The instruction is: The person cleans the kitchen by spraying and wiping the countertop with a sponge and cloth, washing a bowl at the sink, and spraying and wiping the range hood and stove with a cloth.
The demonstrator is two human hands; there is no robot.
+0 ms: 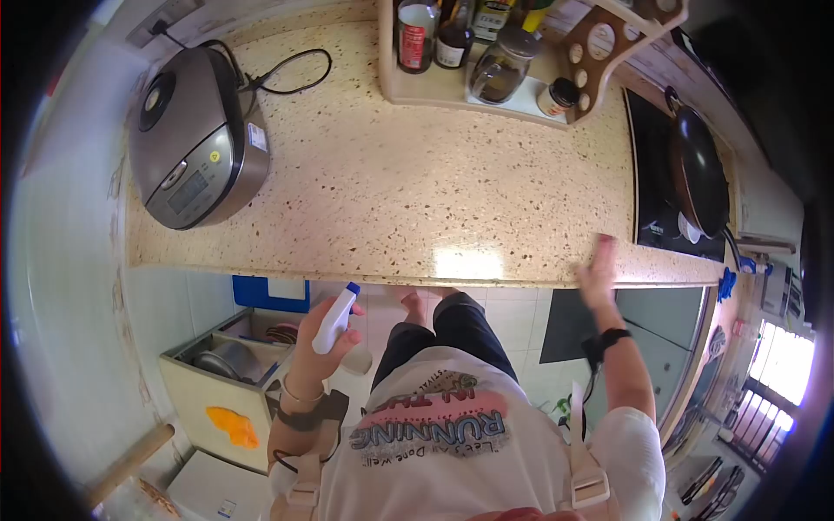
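Observation:
My left hand (323, 334) is closed around a white spray bottle (334, 323) with a blue nozzle, held below the counter's front edge. Most of the bottle's body is hidden by the hand. At the right, my right hand (597, 273) is at the front edge of the speckled beige countertop (417, 191), fingers stretched out and slightly blurred. Nothing shows in it. Whether it presses on the surface is unclear. Close by on that side is a black cooktop (651, 182).
A rice cooker (195, 143) with its cord stands at the left. Behind, a rack (521, 111) holds bottles and jars. A frying pan (698, 169) sits on the cooktop. Below the counter, an open drawer (217, 404) juts out at the left.

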